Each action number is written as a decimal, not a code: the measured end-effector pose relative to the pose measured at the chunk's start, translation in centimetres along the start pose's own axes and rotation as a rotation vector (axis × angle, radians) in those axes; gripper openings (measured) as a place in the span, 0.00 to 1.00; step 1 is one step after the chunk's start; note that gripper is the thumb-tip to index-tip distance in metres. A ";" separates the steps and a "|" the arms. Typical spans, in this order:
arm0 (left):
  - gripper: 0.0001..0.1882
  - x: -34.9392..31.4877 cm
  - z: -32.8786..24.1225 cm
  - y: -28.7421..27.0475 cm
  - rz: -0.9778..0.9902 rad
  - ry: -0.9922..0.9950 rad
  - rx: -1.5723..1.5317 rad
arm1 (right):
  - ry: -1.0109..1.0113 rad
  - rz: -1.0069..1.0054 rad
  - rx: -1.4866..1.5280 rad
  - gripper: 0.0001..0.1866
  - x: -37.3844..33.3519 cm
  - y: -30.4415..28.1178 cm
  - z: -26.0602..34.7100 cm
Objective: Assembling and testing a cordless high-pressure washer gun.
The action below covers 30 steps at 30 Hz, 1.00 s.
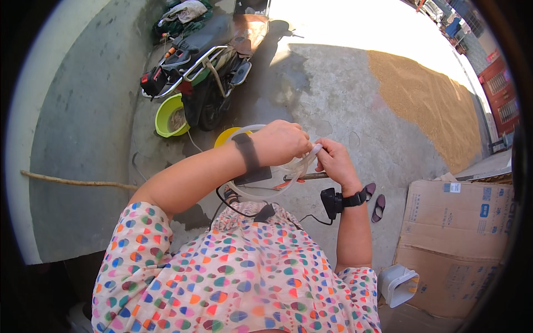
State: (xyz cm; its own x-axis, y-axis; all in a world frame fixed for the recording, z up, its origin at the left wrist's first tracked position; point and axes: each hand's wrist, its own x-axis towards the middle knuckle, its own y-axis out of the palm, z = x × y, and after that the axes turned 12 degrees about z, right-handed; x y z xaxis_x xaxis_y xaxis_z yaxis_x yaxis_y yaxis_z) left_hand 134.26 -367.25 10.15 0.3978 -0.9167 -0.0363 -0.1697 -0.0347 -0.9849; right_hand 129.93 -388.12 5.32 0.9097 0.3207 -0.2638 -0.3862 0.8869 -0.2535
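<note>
1. A broad spread of brown grain (427, 105) lies on the concrete floor at the far right.
2. A motor scooter (221, 69) stands at the far left, beside the grey wall (83, 116).
3. Flattened-looking brown cardboard (444, 238) fills the near right.
4. A lime-green basin (162, 115) sits at the left, just beside the scooter, with something pale inside.
5. Clear tubing (310, 157), coiled in loops, hangs in the middle, in front of the person and between both hands.
6. A pair of dark shoes (378, 208) rests right of the right wrist.
7. The left hand (282, 143) has its fingers curled closed on the tubing.
8. The right hand (336, 160) pinches the tubing between thumb and forefinger.
</note>
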 end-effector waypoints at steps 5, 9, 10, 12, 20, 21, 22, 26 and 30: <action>0.03 -0.6 0.8 -0.6 -0.048 -0.053 -0.076 | -0.228 -0.056 0.006 0.13 1.5 -0.6 -2.6; 0.06 -1.8 1.2 -2.4 -0.151 -0.124 -0.267 | -0.183 -0.075 0.354 0.12 0.8 -0.3 -3.3; 0.07 -2.1 1.4 -2.6 -0.187 -0.158 -0.320 | -0.190 -0.140 0.495 0.10 0.3 -0.1 -3.2; 0.08 -2.6 1.5 -2.9 -0.252 -0.209 -0.379 | -0.200 -0.206 0.637 0.08 -0.5 0.4 -2.9; 0.09 -3.5 1.9 -2.4 -0.318 -0.312 -0.363 | -0.436 -0.137 1.401 0.10 -3.0 1.6 0.9; 0.10 -3.6 1.6 -2.2 -0.260 -0.355 -0.456 | -0.440 -0.136 1.401 0.10 -3.1 1.6 1.2; 0.10 -3.6 1.5 -1.9 -0.202 -0.398 -0.549 | -0.471 -0.107 1.487 0.10 -3.0 1.5 1.6; 0.27 -3.7 0.5 -0.5 -0.016 -0.297 -0.841 | -0.460 -0.157 1.652 0.11 -3.1 0.9 1.8; 0.30 -3.3 0.4 2.4 -0.168 -0.092 -1.212 | -0.446 -0.183 1.556 0.11 -3.2 0.8 3.5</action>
State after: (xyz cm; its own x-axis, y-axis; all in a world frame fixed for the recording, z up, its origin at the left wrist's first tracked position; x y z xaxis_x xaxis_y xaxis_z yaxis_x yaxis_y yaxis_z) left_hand 132.96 -364.17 7.84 0.5492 -0.8355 0.0159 -0.8194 -0.5422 -0.1859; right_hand 127.27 -387.26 9.18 1.0000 -0.0008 0.0080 -0.0074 0.2943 0.9557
